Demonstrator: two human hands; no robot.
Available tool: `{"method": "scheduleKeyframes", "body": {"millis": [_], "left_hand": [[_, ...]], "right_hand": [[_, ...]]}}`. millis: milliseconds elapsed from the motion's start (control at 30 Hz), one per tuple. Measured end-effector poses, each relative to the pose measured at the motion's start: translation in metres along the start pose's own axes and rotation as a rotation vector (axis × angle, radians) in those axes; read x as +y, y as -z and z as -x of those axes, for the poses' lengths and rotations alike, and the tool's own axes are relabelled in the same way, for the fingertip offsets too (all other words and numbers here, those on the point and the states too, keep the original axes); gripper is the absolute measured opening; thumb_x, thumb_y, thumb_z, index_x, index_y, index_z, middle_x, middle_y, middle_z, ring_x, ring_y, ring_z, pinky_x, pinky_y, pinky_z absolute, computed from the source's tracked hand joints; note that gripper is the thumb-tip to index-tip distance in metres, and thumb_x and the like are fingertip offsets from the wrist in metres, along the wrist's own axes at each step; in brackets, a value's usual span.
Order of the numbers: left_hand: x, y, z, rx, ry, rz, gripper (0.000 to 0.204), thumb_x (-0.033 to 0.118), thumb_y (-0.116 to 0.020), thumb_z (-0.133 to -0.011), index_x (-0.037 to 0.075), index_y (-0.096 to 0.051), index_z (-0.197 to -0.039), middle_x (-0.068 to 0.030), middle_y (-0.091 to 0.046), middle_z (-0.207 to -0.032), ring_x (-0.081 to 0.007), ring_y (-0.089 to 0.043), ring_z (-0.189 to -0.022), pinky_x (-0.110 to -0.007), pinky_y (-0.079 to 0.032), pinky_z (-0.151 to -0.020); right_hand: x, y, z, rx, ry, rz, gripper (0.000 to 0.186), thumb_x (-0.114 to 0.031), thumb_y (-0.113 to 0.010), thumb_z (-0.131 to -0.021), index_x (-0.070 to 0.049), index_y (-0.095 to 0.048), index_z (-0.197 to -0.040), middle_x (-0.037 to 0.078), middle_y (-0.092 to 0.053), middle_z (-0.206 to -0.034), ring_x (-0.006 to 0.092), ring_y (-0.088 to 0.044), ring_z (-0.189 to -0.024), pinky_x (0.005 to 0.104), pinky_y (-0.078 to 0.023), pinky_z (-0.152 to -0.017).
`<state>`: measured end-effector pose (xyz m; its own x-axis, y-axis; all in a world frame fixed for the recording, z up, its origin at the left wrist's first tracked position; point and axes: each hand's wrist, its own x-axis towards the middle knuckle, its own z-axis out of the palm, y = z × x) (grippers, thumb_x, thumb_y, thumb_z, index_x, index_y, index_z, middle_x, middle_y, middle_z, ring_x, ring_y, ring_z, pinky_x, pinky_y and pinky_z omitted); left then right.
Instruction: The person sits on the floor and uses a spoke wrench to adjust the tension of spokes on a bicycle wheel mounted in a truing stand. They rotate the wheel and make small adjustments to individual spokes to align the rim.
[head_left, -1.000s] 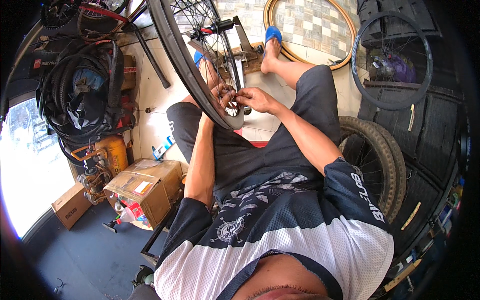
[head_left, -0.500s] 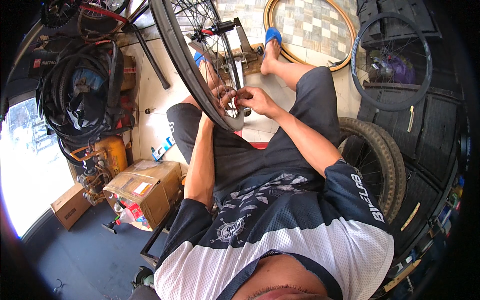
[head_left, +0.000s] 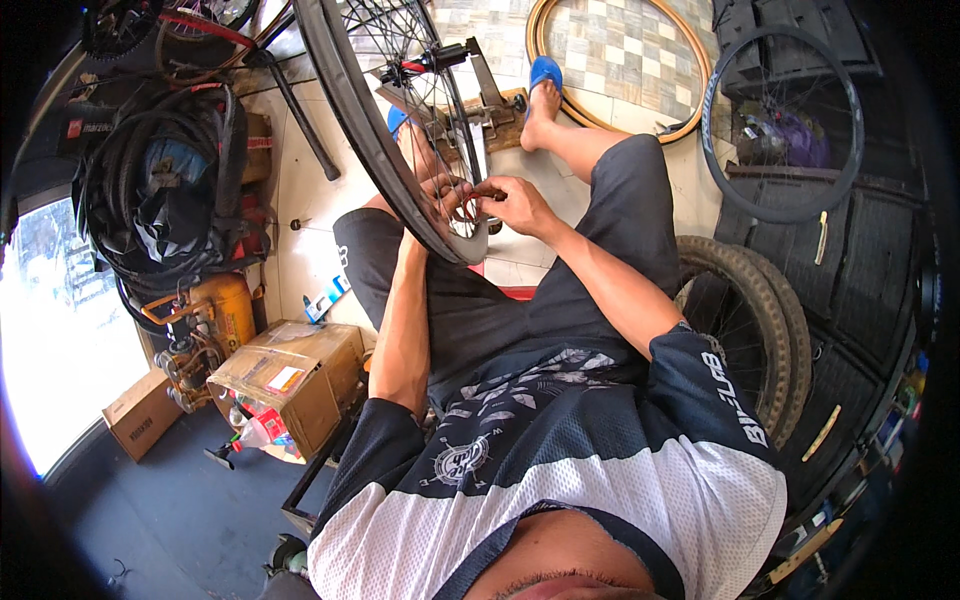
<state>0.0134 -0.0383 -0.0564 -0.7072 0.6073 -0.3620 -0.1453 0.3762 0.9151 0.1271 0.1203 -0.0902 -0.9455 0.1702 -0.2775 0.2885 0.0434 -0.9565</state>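
A black bicycle wheel (head_left: 372, 140) stands upright between my legs, mounted by its black-and-red hub (head_left: 428, 62) in a metal truing stand (head_left: 486, 80). At the near part of the rim, both hands meet among the spokes. My right hand (head_left: 516, 204) comes from the right side, its thumb and index finger pinched on a small red piece, which looks like a spoke wrench (head_left: 474, 203). Partly hidden behind rim and spokes, my left hand (head_left: 449, 190) has its fingers curled close to the same spot. What the left fingertips grip cannot be made out.
The stand has a wooden base (head_left: 509, 132) between my blue-slippered feet. Tan tyres (head_left: 703, 90) lie ahead to the right, near another wheel (head_left: 712, 130). Knobby tyres (head_left: 775, 300) are by my right side. On the left are a cardboard box (head_left: 320, 385), a yellow compressor (head_left: 222, 310) and hanging black tubes (head_left: 115, 180).
The fingers of both hands have shifted slightly around the small red piece at the spokes. The wheel and my arms are almost where they were.
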Motion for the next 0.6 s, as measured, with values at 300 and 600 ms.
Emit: {"method": "scheduleKeyframes", "body": {"millis": [300, 600], "left_hand": [[-0.008, 0.0, -0.003, -0.05, 0.028, 0.117, 0.025, 0.024, -0.075, -0.096, 0.0, -0.072, -0.102, -0.0003, -0.063, -0.072, -0.0071, -0.054, -0.062, -0.027, -0.042, -0.053], [0.003, -0.005, 0.0, -0.041, 0.036, 0.119, 0.028, 0.025, -0.075, -0.096, -0.001, -0.072, -0.105, -0.0002, -0.064, -0.075, -0.0078, -0.057, -0.064, -0.027, -0.044, -0.055]], "right_hand": [[0.005, -0.008, 0.004, -0.019, -0.028, -0.139, 0.038, -0.028, -0.07, -0.1, 0.002, -0.061, -0.119, 0.011, -0.072, -0.102, 0.0168, -0.068, -0.09, 0.0327, -0.055, -0.084], [0.004, -0.003, -0.002, -0.028, -0.061, -0.102, 0.034, -0.014, -0.067, -0.095, 0.002, -0.061, -0.125, 0.011, -0.074, -0.095, 0.0164, -0.069, -0.09, 0.0324, -0.055, -0.081]]}}
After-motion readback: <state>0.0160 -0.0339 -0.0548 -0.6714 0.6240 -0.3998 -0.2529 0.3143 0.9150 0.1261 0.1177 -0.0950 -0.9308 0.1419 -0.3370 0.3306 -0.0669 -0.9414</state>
